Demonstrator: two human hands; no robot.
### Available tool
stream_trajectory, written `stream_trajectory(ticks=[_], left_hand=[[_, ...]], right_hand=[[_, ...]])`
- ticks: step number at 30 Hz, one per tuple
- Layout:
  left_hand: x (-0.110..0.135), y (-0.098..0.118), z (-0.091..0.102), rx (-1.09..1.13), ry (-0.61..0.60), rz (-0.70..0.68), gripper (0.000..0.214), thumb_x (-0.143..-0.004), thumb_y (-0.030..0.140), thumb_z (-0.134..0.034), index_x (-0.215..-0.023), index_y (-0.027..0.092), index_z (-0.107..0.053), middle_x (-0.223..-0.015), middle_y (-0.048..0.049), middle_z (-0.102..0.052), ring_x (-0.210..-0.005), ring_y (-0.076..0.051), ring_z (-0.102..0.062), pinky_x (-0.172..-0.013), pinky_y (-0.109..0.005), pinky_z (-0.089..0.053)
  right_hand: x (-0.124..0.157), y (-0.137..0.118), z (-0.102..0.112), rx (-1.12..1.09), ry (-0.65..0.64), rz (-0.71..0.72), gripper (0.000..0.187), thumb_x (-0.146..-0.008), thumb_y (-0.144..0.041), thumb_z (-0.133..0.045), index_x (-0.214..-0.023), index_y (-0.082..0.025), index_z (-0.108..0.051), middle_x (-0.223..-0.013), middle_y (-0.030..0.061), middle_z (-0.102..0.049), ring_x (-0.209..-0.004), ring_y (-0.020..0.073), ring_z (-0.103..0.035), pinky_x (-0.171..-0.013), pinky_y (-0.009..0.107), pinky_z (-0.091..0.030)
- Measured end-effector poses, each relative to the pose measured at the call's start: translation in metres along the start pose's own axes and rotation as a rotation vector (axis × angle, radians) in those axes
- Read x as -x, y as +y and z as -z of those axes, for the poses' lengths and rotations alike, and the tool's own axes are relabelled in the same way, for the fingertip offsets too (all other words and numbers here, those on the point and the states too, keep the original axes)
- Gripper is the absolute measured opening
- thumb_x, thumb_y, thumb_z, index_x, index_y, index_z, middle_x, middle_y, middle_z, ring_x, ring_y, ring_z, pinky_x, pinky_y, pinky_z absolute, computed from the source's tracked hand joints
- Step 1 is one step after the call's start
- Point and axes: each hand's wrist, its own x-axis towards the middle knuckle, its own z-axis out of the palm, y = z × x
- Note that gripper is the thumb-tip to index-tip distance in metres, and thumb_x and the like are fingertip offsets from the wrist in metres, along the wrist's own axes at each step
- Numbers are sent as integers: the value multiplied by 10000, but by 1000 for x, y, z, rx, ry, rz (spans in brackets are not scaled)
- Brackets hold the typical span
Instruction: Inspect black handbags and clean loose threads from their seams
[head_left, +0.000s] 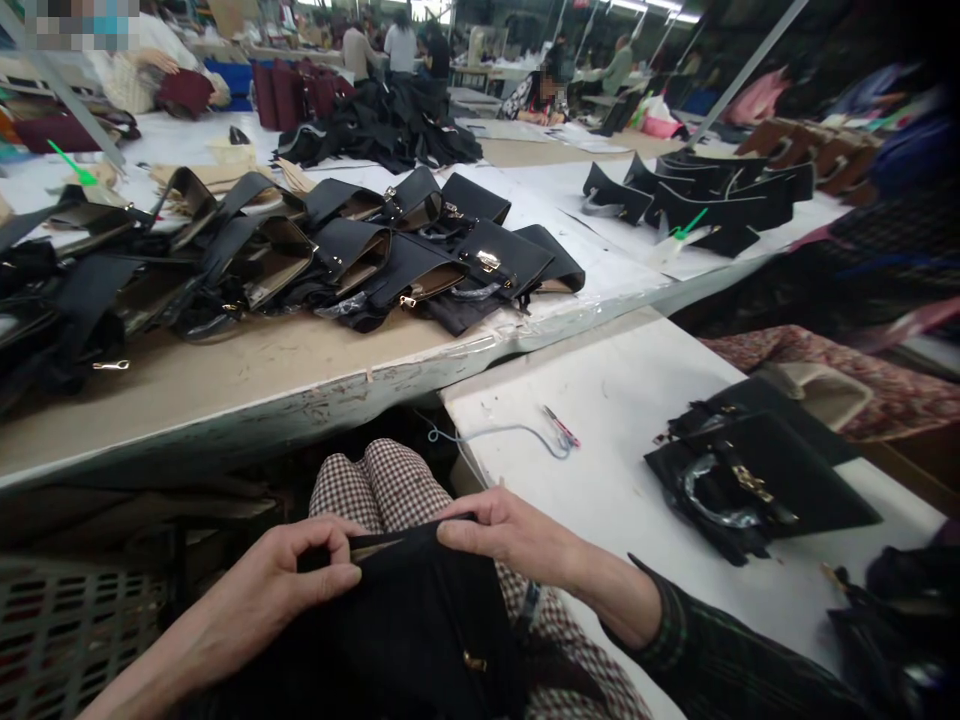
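Note:
A black bag point(390, 630) lies across my lap, over checked trousers, with a small gold zip pull point(474, 661) on its right part. My left hand point(311, 570) pinches the bag's upper edge between thumb and fingers. Farther right along the same edge, my right hand point(502, 535) grips the fabric, thumb on the near side. Between the two hands the edge gapes slightly and shows a beige lining point(375, 547). The bag's lower part runs out of view at the bottom.
Several black handbags point(352, 250) stand in rows on the long table point(225, 385) ahead. On the white side table point(555, 385) are red-handled snips point(562, 427), a grey cord point(495, 432) and another black handbag point(742, 480). A plastic crate point(75, 630) is at lower left. Other people sit farther back.

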Motion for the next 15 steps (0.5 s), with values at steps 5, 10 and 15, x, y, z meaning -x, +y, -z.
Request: stream_trajectory(ticks=[5,10,15], left_hand=[[-2,0,2,-76,8,5,233,-789,327,-694,-637,198,-574,-1339,10,-591,-1178,-274,-534,-990,-342,-343],[-5,-8,3,-86,20,-1,233,-792,325,-675,-623,196,-578,-1377,-19,-569,-1218,-301,-515,-1033,-399,-324],[-7,-10,4,-97,80,-31,226,-787,324,-670,-625,190,-587,-1318,-35,-588,-1172,-285,-537,-990,-359,-360]], right_hand=[[-6,-1,2,-115,-49,-43,399,-804,-476,-694,-1049,-165,-740,-864,34,-709,-770,145,-628,-787,277,-488],[-9,3,-2,-80,24,-43,369,-810,-483,-682,-941,-145,-747,-778,17,-676,-653,105,-560,-641,225,-444],[-10,11,-11,31,155,22,349,-851,-468,-627,-869,-141,-746,-743,14,-648,-660,117,-532,-583,220,-407]])
